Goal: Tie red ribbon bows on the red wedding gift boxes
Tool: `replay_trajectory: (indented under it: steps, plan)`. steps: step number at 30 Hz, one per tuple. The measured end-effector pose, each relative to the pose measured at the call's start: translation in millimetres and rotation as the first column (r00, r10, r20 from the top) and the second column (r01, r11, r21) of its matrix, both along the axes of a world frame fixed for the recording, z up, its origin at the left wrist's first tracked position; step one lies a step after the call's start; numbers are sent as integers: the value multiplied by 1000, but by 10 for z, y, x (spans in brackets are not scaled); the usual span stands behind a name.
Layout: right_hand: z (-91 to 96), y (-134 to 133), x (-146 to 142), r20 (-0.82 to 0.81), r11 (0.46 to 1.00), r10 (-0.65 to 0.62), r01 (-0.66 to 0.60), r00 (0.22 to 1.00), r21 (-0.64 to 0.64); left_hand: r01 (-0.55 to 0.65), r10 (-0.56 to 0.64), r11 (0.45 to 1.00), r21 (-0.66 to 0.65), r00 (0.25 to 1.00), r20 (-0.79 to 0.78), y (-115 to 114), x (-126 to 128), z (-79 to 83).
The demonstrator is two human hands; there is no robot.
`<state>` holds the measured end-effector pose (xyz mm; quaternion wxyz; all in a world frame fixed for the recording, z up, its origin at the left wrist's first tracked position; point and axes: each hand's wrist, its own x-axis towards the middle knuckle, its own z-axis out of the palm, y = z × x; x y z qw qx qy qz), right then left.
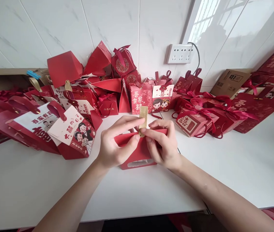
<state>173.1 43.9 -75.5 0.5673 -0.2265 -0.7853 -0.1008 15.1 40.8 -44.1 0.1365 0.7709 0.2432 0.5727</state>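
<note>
Clearly, in the head view, the left hand (115,141) and right hand (164,143) pinch a gold strap (143,113), fingers nearly closed, atop a red box (135,153) mid-table (117,199), nearer than the wrapped boxes (197,119) at right.

I see one left hand (117,141), one right hand (164,141), one near red box (138,154) and one gold strap (143,112). On the far wall (110,19) are one socket panel (180,54) and one cable (198,58). Other gift boxes (63,69) overlap, so their exact number is uncertain.
</note>
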Motion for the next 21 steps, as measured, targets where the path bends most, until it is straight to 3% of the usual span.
replay_trajectory:
  steps: [15, 21]
  plan:
    - [-22, 40, 11, -32, 999, -32, 33, 999, 31, 10, -10, 1000, -16, 999, -33, 1, -28, -27]
    - [-25, 57, 26, -6, 1000, 14, -14, 1000, 0, 7, -7, 999, -53, 1000, -7, 10, -15, -40]
